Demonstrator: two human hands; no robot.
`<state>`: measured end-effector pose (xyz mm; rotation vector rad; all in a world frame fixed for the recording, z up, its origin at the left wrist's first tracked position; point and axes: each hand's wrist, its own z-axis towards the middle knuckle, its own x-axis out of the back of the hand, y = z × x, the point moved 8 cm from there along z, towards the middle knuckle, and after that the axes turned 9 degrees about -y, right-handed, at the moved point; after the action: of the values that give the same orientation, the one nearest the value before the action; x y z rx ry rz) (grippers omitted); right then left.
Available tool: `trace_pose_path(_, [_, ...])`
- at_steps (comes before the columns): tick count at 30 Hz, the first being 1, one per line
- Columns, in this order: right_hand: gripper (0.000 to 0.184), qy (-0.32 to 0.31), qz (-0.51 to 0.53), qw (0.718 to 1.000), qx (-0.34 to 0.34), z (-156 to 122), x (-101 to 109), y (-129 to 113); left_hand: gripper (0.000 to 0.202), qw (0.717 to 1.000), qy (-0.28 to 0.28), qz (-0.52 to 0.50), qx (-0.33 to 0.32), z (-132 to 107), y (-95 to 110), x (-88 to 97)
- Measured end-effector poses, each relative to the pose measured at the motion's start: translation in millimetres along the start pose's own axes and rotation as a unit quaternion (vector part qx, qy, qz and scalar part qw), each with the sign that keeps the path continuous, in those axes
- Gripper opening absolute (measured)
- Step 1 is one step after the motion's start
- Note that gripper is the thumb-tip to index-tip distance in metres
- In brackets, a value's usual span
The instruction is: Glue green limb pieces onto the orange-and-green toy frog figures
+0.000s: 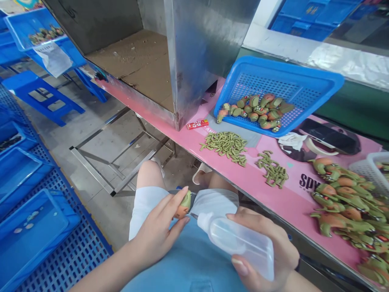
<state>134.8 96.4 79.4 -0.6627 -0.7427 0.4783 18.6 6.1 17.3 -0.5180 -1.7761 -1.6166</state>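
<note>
My left hand (161, 227) pinches a small green and orange toy figure piece (184, 205) over my lap. A translucent plastic squeeze bottle (240, 241) lies in my right hand (267, 251), its white nozzle pointing at the toy piece and nearly touching it. On the pink table (261, 190) beyond lie two heaps of small green parts (226, 144) (273, 170). A pile of green and orange toy figures (349, 207) fills the table's right end.
A tilted blue basket (304, 81) holds more toy pieces. A metal box (188, 52) with cardboard inside stands at the table's left end. A red packet (197, 124) lies beside it. Blue crates (30, 227) and a blue stool (39, 95) stand on the floor at left.
</note>
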Motion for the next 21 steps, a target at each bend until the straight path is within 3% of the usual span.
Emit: trace_pose_path(21, [0.018,-0.020,-0.028,0.999,0.010,4.3,-2.7,-4.3,0.045,1.000,-0.017,0.012,0.017,0.9,-1.4,0.3])
